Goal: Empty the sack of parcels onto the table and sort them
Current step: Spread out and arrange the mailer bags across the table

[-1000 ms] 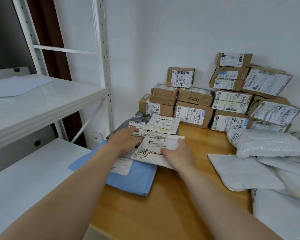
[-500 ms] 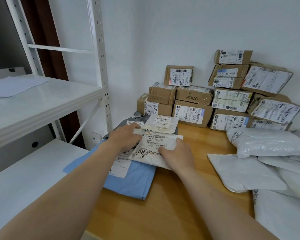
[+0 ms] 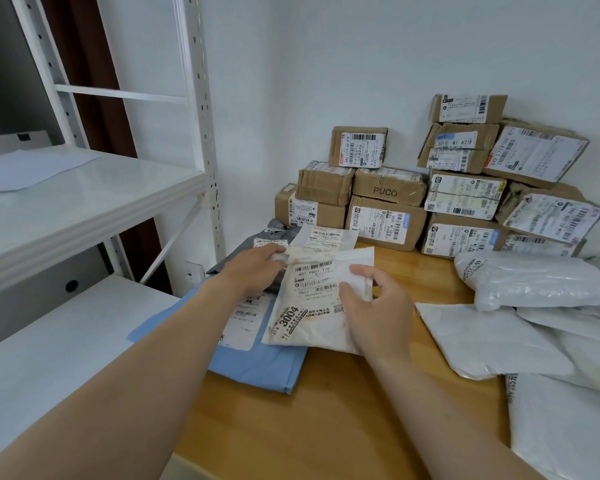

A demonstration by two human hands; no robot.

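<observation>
Sorting step, by my reading: I am seeing no sack in view, and parcels are already lying grouped on the table [image 3: 326, 427]. The white mailer [image 3: 312, 306], printed "3004", is lying label-up between the two hands, on top of a blue mailer [image 3: 257, 368] and a grey mailer [image 3: 236, 254]. The right hand [image 3: 378, 313] is curling thumb and fingers around the mailer's right edge, pinching it, narrow. The left hand [image 3: 253, 268] is lying fairly flat, fingertips pressing the pile at the mailer's far left corner, where a smaller labelled mailer [image 3: 326, 239] is overlapping. Beyond both hands, cardboard boxes [image 3: 388, 220] are standing stacked against the wall; right of the right hand, white poly bags [image 3: 534, 282] are lying heaped. I am judging that the next move calls for squaring this mailer on the flat pile, then reaching right for another bag.
</observation>
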